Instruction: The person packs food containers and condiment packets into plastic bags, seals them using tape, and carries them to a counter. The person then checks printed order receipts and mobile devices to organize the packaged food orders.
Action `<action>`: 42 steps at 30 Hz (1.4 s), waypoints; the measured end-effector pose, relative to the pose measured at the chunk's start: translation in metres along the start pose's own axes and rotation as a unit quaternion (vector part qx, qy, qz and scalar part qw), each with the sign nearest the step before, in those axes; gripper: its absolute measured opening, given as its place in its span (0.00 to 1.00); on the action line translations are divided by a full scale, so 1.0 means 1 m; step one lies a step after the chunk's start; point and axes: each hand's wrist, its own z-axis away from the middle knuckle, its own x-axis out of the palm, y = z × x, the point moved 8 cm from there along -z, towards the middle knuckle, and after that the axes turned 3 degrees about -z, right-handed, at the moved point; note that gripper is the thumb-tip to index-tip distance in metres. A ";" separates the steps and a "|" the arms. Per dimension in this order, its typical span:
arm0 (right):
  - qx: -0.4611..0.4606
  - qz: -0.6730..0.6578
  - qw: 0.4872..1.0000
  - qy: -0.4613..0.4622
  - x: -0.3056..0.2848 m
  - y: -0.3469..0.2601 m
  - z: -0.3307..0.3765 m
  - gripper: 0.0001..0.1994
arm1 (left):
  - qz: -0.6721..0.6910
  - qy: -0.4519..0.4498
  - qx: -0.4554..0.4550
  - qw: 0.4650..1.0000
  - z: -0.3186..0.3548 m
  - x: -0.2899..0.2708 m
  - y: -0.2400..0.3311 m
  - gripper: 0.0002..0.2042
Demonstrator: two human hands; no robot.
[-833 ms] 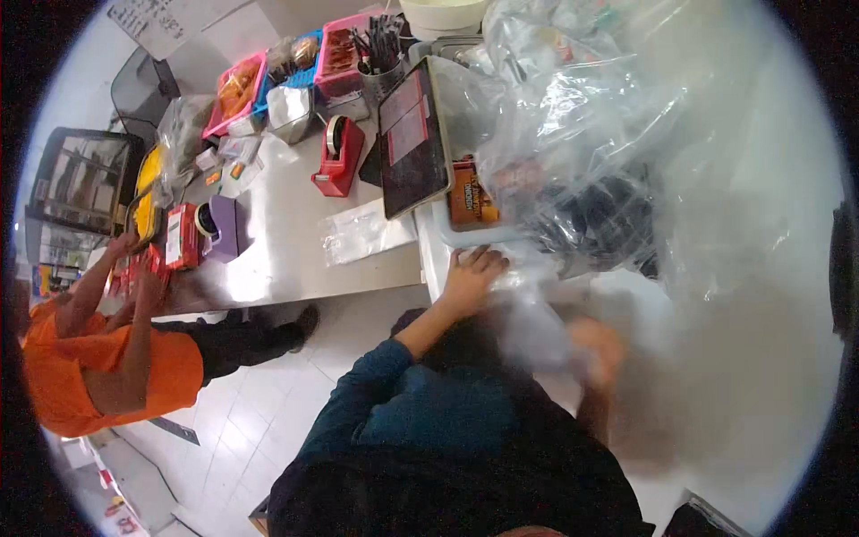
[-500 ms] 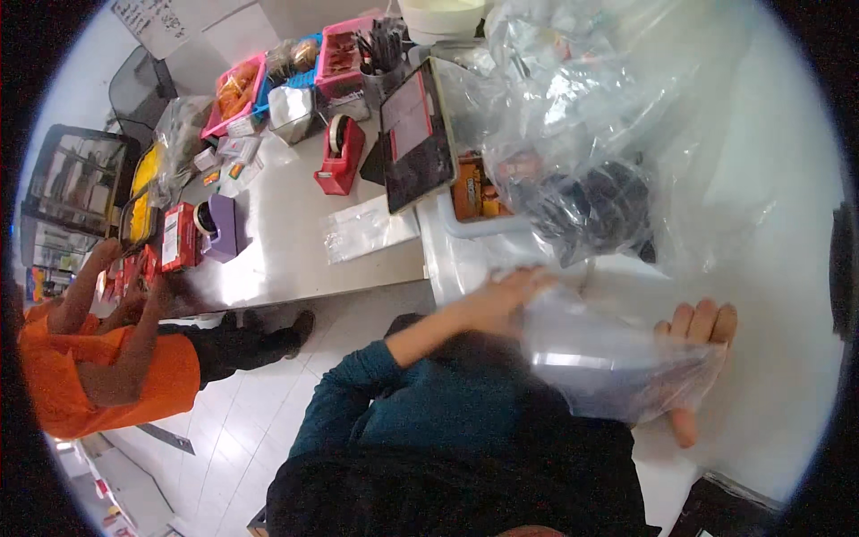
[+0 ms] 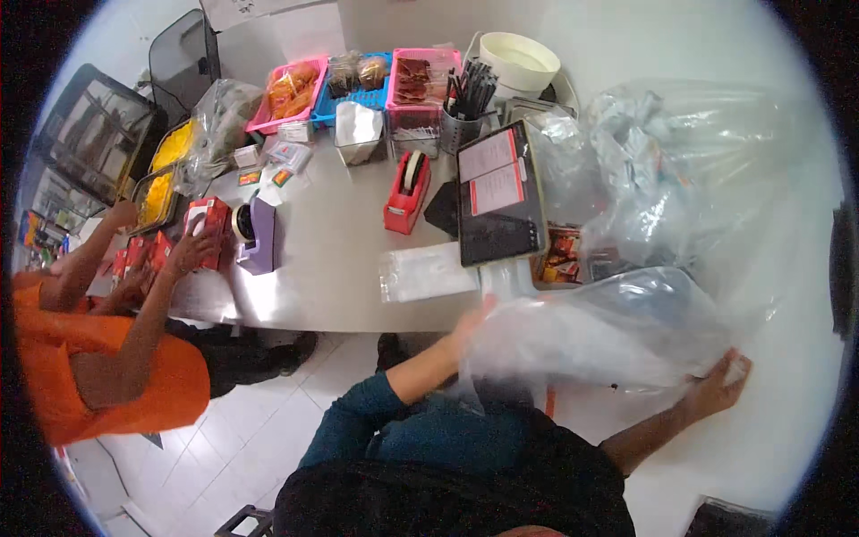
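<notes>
A large clear plastic bag [image 3: 608, 327] stretches between my two hands, in front of my body. At its left edge, my left hand [image 3: 463, 338] grips the plastic, with the fingers partly covered by the film. My right hand [image 3: 721, 385] is closed on the bag's right edge, the fingertips pressed together on it. Just beyond the bag lies a heap of other clear plastic bags [image 3: 640, 174]. A box of orange and red packets [image 3: 562, 255] shows partly behind the bag, beside the tablet [image 3: 501, 192].
A red tape dispenser [image 3: 407, 192] and flat clear packets [image 3: 429, 272] lie on the metal table [image 3: 331, 242]. Behind stand a cup of black utensils [image 3: 461, 132], a white tub [image 3: 517, 64] and coloured baskets. At left, a person in orange [image 3: 116, 367] handles red boxes near a purple tape dispenser [image 3: 259, 237].
The bag has been spread wider and raised toward the heap. My right hand, earlier flat with spread fingers behind the film, now closes on its edge. The view has shifted; my left hand sits lower.
</notes>
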 end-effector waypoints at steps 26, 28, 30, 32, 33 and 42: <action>-0.088 0.002 0.890 -0.447 0.140 -0.072 0.158 0.19 | 0.246 -0.198 0.315 0.895 0.147 -0.129 0.183 0.39; -0.055 -0.014 0.909 -0.412 0.144 -0.060 0.153 0.19 | 0.171 -0.054 0.265 0.947 0.144 -0.126 0.183 0.37; 0.037 -0.095 0.897 -0.430 0.149 -0.044 0.158 0.16 | -0.199 0.150 0.186 0.951 0.145 -0.139 0.179 0.32; -0.028 -0.047 0.917 -0.396 0.148 -0.049 0.163 0.16 | -0.301 0.111 0.154 0.935 0.137 -0.143 0.184 0.28; -0.089 -0.017 0.931 -0.354 0.147 -0.053 0.158 0.15 | -0.417 0.071 0.123 0.898 0.126 -0.132 0.190 0.25; -0.001 -0.038 0.982 -0.188 0.113 0.038 0.160 0.19 | -0.625 0.206 0.233 0.716 0.134 -0.208 0.187 0.26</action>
